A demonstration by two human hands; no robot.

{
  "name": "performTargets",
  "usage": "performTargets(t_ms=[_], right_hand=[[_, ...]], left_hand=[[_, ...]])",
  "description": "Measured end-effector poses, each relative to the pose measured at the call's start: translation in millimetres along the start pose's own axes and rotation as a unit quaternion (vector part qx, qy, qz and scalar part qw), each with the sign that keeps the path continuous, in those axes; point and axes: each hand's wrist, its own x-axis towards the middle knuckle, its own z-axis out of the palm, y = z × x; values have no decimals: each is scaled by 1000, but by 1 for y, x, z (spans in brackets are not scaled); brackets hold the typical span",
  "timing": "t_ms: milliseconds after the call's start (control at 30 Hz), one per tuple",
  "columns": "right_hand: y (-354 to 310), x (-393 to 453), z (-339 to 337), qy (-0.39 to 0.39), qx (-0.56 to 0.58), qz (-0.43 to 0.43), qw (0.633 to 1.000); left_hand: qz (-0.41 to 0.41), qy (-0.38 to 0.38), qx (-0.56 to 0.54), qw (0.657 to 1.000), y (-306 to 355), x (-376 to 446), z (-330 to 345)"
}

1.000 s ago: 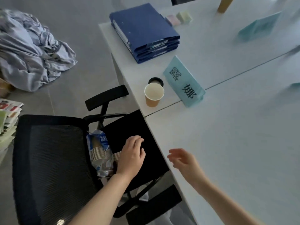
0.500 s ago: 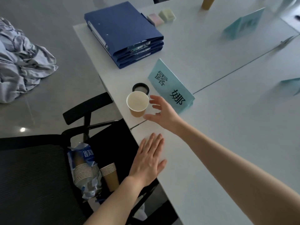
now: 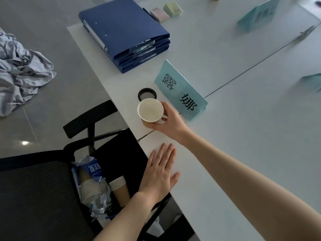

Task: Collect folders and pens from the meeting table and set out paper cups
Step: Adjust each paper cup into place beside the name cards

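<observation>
we are wrapping our right hand (image 3: 171, 122) fingers round the paper cup (image 3: 150, 110) — light, crushable, best held mid-wall; left hand (image 3: 160, 173) fingers lying flat on the table (image 3: 243, 136).

the right hand (image 3: 171, 123) wraps the paper cup (image 3: 150, 110) at the tabletop (image 3: 251, 127) edge, boxed in tight: the name card (image 3: 180, 91) stands just beside it on the far side, and the black grommet (image 3: 147, 94) sits right behind it. beyond those, the stack of blue folders (image 3: 125, 33) blocks the corner. the left hand (image 3: 160, 173) lies flat on the near edge. to the right the tabletop runs wide and bare, open passage there. off the edge, the chair (image 3: 34, 197) crowds close, its armrest (image 3: 90, 119) jutting near the cup, sleeves of cups (image 3: 92, 185) on the seat.
</observation>
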Motion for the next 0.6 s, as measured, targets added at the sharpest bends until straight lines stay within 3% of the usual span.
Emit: performTargets(t_ms=[300, 467, 600], right_hand=[[22, -91, -55, 106, 83, 37, 990], [41, -108, -90, 217, 111, 75, 967], [51, -93, -98, 230, 91, 80, 966]], left_hand=[[-38, -18, 0, 999, 14, -2, -12], [-184, -28, -67, 980, 60, 10, -15], [-198, -14, -46, 979, 71, 15, -5]])
